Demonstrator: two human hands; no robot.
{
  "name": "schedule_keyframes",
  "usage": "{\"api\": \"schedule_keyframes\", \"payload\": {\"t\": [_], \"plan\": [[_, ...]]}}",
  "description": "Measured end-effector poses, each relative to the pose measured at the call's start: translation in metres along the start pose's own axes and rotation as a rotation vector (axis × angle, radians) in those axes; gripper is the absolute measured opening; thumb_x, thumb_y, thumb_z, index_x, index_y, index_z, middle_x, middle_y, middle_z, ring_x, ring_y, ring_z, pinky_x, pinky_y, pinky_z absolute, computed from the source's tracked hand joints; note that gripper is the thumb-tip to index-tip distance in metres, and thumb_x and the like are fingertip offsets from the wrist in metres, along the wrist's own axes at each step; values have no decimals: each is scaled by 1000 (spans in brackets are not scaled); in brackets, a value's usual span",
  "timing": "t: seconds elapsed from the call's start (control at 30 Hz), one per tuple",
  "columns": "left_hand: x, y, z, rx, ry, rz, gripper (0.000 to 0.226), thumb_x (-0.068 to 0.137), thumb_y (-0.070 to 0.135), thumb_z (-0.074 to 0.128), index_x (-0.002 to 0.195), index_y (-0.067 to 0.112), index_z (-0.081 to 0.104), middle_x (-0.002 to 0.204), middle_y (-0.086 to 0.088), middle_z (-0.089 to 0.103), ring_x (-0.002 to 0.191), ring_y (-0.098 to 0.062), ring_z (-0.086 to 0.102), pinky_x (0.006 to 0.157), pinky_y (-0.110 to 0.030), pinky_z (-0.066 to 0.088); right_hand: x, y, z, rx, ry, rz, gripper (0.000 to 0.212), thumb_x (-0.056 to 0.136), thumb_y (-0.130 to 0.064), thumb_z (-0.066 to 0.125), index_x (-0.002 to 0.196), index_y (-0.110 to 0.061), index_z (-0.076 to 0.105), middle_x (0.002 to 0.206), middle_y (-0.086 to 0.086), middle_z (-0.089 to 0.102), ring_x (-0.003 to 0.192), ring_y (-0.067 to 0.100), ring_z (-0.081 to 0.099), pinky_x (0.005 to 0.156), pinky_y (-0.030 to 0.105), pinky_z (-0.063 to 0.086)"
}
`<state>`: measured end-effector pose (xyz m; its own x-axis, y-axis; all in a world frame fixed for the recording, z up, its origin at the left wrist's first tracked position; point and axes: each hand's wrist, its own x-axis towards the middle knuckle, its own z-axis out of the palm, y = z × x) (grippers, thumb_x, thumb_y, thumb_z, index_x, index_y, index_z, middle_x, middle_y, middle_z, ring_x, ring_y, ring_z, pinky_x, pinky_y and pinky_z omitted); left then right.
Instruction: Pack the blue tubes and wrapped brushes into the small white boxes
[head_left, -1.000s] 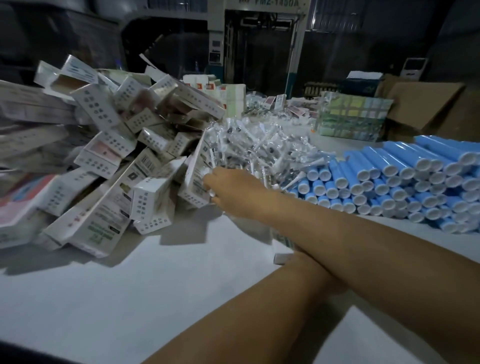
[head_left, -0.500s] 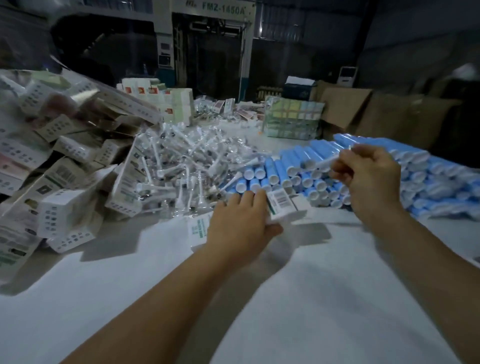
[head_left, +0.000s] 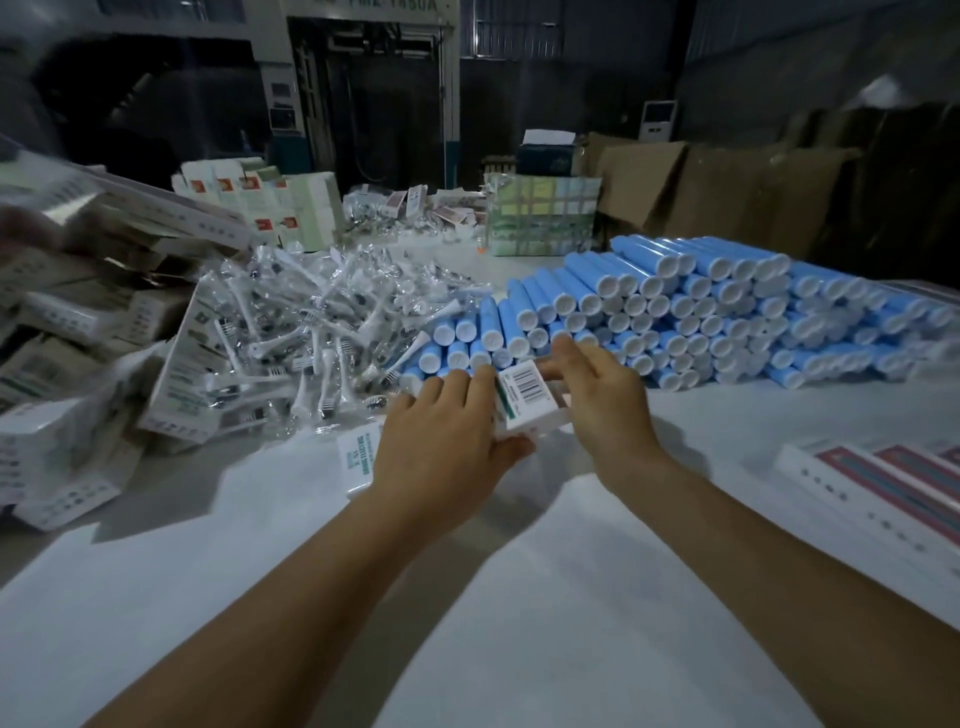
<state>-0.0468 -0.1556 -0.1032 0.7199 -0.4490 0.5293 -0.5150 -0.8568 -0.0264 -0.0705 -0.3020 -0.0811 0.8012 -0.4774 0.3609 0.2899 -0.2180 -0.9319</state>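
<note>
Box (head_left: 527, 400): held at centre between both hands.
Left hand (head_left: 447, 441): grips box.
Right hand (head_left: 605, 400): fingers pinching, probably a brush.
Tubes (head_left: 701, 312): two o'clock.

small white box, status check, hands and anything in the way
Left hand grips small white box, barcode face up. Right hand fingers on its far end, whether holding anything unclear. Blue tubes and wrapped brushes piled just beyond, nothing blocking.

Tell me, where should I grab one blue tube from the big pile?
Probably pinch a top-row blue tube by its white capped end, coming from the front. The caps face you, and top tubes have nothing lying on them.
</note>
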Motion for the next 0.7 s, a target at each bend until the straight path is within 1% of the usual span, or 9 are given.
{"api": "schedule_keyframes", "payload": {"t": [0.03,0.1,0.17,0.27,0.33,0.43,0.57,0.63,0.7], "plan": [[1,0,0,-4,1,-5,82,82,71,34,145,18,24,132,0,47,116,-23,45,91,-37,37,-3,-2,2,47,-37,-1,29,98,-32,49,75,-24,65,69,-7,72,65,7,70,55,17,51],[2,-2,0,-18,7,-26,81,83,70,36,145,18,24,134,-1,46,118,-24,45,91,-38,37,-4,-4,-1,30,11,-69,24,100,-29,45,93,-20,66,85,-8,72,79,5,68,67,13,49],[3,-8,0,-39,18,-62,78,84,69,37,142,19,27,134,-1,46,119,-25,45,91,-38,37,-6,-3,-8,-109,124,-185,19,98,-23,48,93,-23,66,97,-15,59,92,6,57,80,12,41],[5,-13,-1,-50,35,-100,75,84,68,37,140,19,28,132,-1,46,117,-25,45,90,-39,37,-17,-1,-14,-148,106,-229,25,96,-18,52,80,-35,62,93,-16,50,83,-9,53,71,0,34],[5,-13,0,-47,40,-111,75,84,67,37,140,19,27,131,-1,46,116,-25,45,89,-39,37,-21,4,-12,-179,26,-227,22,96,-15,52,88,-30,67,90,-14,53,78,-7,54,67,4,38],[5,-14,1,-33,45,-110,76,84,67,37,142,18,26,133,-1,46,117,-25,45,91,-38,37,-22,6,-8,-148,-12,-208,20,95,-10,53,102,-18,70,84,-11,59,66,4,56,60,21,48],[4,-15,3,8,54,-93,77,84,67,38,142,18,27,132,-2,47,116,-25,46,91,-37,37,-24,10,-7,-163,-35,-205,24,94,-8,56,114,-9,68,82,-12,62,56,-3,55,56,11,45],[4,-15,4,44,45,-88,79,83,68,36,142,17,26,133,-2,47,118,-25,46,91,-37,36,-24,11,-6,-185,-67,-173,25,93,-9,56,115,-8,68,87,-10,62,57,-3,56,58,13,47],[3,-13,4,81,33,-67,79,84,68,35,143,16,27,134,-4,47,118,-25,46,91,-37,35,-24,10,-5,-201,-118,-133,24,93,-10,56,114,-10,69,95,-5,63,63,0,58,63,20,53]]}}
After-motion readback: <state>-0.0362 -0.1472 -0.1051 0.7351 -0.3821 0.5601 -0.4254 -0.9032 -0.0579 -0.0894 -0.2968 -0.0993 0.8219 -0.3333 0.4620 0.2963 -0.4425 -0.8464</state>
